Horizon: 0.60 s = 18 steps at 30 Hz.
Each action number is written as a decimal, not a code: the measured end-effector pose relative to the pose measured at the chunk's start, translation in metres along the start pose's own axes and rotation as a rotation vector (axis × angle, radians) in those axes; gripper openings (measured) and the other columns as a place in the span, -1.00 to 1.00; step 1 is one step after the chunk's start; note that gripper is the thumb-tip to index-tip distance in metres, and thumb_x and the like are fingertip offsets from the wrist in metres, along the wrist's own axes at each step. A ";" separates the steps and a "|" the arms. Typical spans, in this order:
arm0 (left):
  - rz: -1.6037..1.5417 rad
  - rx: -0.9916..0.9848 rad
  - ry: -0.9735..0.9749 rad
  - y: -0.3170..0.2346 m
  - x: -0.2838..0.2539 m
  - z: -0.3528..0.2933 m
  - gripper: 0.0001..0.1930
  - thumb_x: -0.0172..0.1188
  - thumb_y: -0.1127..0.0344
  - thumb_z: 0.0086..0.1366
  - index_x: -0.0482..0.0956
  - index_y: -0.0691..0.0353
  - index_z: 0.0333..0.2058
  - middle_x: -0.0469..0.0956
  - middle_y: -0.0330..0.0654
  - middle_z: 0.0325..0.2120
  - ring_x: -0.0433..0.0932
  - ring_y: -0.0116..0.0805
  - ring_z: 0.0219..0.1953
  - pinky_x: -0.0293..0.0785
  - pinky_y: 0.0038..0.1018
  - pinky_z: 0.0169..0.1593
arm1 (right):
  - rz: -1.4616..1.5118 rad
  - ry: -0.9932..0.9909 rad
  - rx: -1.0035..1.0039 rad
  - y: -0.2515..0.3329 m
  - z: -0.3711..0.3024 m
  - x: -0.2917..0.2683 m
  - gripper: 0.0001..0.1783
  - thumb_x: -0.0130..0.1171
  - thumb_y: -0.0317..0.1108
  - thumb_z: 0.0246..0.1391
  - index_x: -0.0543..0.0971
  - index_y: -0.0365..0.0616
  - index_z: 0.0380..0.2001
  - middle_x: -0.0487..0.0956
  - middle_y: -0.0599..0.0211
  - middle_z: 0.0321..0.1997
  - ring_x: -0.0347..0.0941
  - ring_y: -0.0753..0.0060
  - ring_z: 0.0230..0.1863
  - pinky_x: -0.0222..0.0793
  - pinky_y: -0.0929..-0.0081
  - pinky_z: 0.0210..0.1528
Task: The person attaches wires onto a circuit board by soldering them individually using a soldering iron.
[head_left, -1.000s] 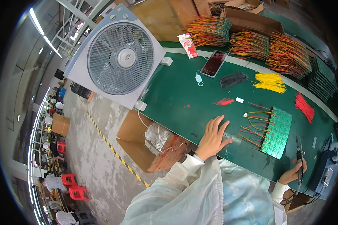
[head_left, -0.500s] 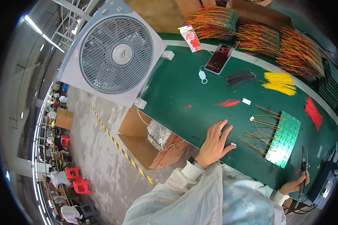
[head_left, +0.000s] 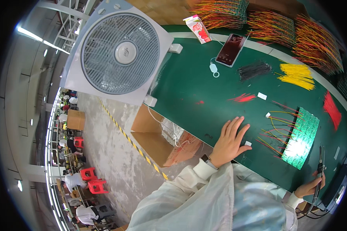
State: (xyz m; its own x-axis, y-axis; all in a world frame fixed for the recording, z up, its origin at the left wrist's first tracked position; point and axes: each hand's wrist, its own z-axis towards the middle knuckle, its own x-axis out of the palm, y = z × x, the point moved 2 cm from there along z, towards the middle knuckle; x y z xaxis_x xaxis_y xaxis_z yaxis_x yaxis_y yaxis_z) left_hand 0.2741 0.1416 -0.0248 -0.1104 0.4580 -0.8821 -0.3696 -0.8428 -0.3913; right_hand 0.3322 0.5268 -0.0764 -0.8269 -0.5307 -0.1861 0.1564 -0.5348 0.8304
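My left hand lies flat on the green mat, fingers stretched out. Beside its thumb is a small white piece. At the right edge my right hand is closed around a slender black soldering iron, which points away from me. Between the hands lies a shiny green circuit board panel. Red and yellow wires stick out from its left side, and a small white connector sits at the end of some of them.
Bundles of black wires, yellow wires and red wires lie farther back, near a phone and a drink carton. Wired boards are stacked behind. A box fan stands left, above an open carton.
The whole view has shifted slightly, so the table things appear a little farther right and higher. My left hand stays flat on the mat; my right hand still holds the soldering iron.
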 end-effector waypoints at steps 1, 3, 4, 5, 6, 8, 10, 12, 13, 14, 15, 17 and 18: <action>0.008 -0.006 0.015 0.000 0.001 0.000 -0.21 0.27 -0.08 0.12 0.26 0.26 0.23 0.11 0.11 0.29 0.13 0.14 0.32 0.06 0.02 0.32 | 0.033 0.017 0.017 -0.001 0.000 -0.001 -0.67 -0.13 -0.26 0.39 0.39 -0.32 -0.01 0.50 0.10 -0.18 0.34 0.36 -0.25 0.30 0.38 -0.11; 0.028 0.001 0.019 0.000 0.002 0.000 -0.20 0.26 -0.08 0.14 0.24 0.27 0.24 0.10 0.11 0.30 0.11 0.11 0.34 0.05 0.01 0.34 | 0.068 0.011 0.024 -0.005 0.000 -0.002 -0.67 -0.13 -0.26 0.39 0.38 -0.32 0.00 0.50 0.10 -0.18 0.34 0.36 -0.24 0.29 0.37 -0.10; 0.025 0.002 0.012 0.001 0.002 0.000 -0.19 0.26 -0.08 0.15 0.22 0.27 0.25 0.10 0.10 0.31 0.10 0.10 0.34 0.05 0.00 0.34 | 0.084 0.006 0.025 -0.007 0.000 -0.002 -0.68 -0.14 -0.26 0.39 0.38 -0.32 0.00 0.49 0.10 -0.18 0.34 0.36 -0.24 0.29 0.37 -0.10; 0.026 0.002 0.020 0.001 0.003 0.000 -0.19 0.24 -0.08 0.17 0.20 0.27 0.27 0.09 0.11 0.31 0.09 0.10 0.34 0.04 0.00 0.35 | 0.088 0.017 0.020 -0.008 -0.001 -0.003 -0.68 -0.15 -0.27 0.39 0.38 -0.32 0.00 0.49 0.10 -0.17 0.33 0.36 -0.22 0.28 0.37 -0.08; 0.024 -0.002 0.021 0.001 0.003 -0.001 -0.19 0.23 -0.09 0.18 0.19 0.28 0.27 0.09 0.11 0.31 0.09 0.10 0.34 0.04 -0.01 0.35 | 0.090 0.020 0.018 -0.010 -0.001 -0.004 -0.68 -0.15 -0.27 0.40 0.38 -0.32 0.00 0.49 0.09 -0.16 0.33 0.36 -0.22 0.28 0.38 -0.08; 0.011 -0.001 0.021 0.002 0.004 -0.001 -0.20 0.20 -0.09 0.20 0.18 0.28 0.27 0.09 0.11 0.31 0.10 0.10 0.34 0.05 -0.01 0.35 | 0.093 0.026 0.012 -0.012 0.000 -0.005 -0.68 -0.15 -0.28 0.40 0.38 -0.33 0.00 0.49 0.08 -0.15 0.33 0.36 -0.22 0.28 0.38 -0.09; 0.017 -0.010 0.020 0.002 0.004 -0.002 -0.21 0.19 -0.09 0.22 0.18 0.29 0.27 0.09 0.11 0.31 0.10 0.10 0.34 0.06 -0.01 0.35 | 0.105 0.034 -0.002 -0.013 0.000 -0.006 -0.68 -0.15 -0.27 0.40 0.38 -0.33 0.00 0.49 0.09 -0.15 0.34 0.36 -0.22 0.28 0.38 -0.09; 0.018 -0.015 0.016 0.002 0.005 -0.002 -0.21 0.18 -0.08 0.23 0.17 0.30 0.27 0.09 0.12 0.30 0.11 0.10 0.33 0.06 -0.02 0.35 | 0.090 0.029 -0.002 -0.012 0.001 -0.006 -0.68 -0.14 -0.27 0.40 0.39 -0.33 -0.01 0.50 0.09 -0.16 0.34 0.37 -0.23 0.29 0.38 -0.09; 0.018 -0.016 0.014 0.002 0.005 -0.002 -0.21 0.18 -0.08 0.23 0.17 0.30 0.27 0.10 0.12 0.30 0.12 0.09 0.33 0.07 -0.02 0.35 | 0.071 0.020 0.006 -0.012 0.001 -0.006 -0.68 -0.14 -0.27 0.40 0.39 -0.33 -0.01 0.50 0.10 -0.16 0.34 0.37 -0.24 0.29 0.38 -0.09; 0.020 -0.015 0.012 0.002 0.005 -0.002 -0.21 0.18 -0.08 0.23 0.17 0.30 0.27 0.10 0.12 0.30 0.13 0.09 0.32 0.07 -0.02 0.35 | 0.054 0.010 0.015 -0.012 0.001 -0.005 -0.68 -0.13 -0.26 0.40 0.39 -0.33 -0.01 0.51 0.11 -0.17 0.34 0.37 -0.24 0.29 0.38 -0.10; 0.018 -0.016 0.009 0.002 0.005 -0.002 -0.21 0.18 -0.07 0.23 0.17 0.30 0.27 0.10 0.11 0.30 0.13 0.09 0.32 0.07 -0.02 0.35 | 0.056 0.001 0.016 -0.012 0.001 -0.005 -0.68 -0.13 -0.26 0.39 0.40 -0.32 -0.02 0.51 0.11 -0.17 0.34 0.37 -0.24 0.29 0.38 -0.10; 0.012 -0.014 0.006 0.002 0.005 -0.001 -0.22 0.18 -0.07 0.23 0.16 0.30 0.28 0.11 0.11 0.30 0.14 0.09 0.32 0.07 -0.02 0.35 | 0.056 -0.020 0.020 -0.011 0.001 -0.004 -0.68 -0.12 -0.26 0.39 0.41 -0.32 -0.02 0.52 0.12 -0.18 0.35 0.38 -0.25 0.29 0.39 -0.10; 0.011 -0.014 0.008 0.002 0.005 -0.001 -0.21 0.19 -0.07 0.22 0.16 0.30 0.28 0.11 0.11 0.30 0.14 0.09 0.32 0.07 -0.02 0.35 | 0.055 -0.015 0.014 -0.010 0.001 -0.004 -0.68 -0.12 -0.26 0.39 0.41 -0.32 -0.02 0.52 0.12 -0.18 0.35 0.38 -0.25 0.29 0.39 -0.10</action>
State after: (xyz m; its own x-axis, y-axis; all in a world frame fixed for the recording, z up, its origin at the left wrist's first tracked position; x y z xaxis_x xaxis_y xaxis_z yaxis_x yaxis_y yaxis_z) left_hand 0.2736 0.1417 -0.0302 -0.1073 0.4463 -0.8884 -0.3551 -0.8518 -0.3851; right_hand 0.3333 0.5347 -0.0839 -0.8255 -0.5487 -0.1320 0.1943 -0.4960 0.8463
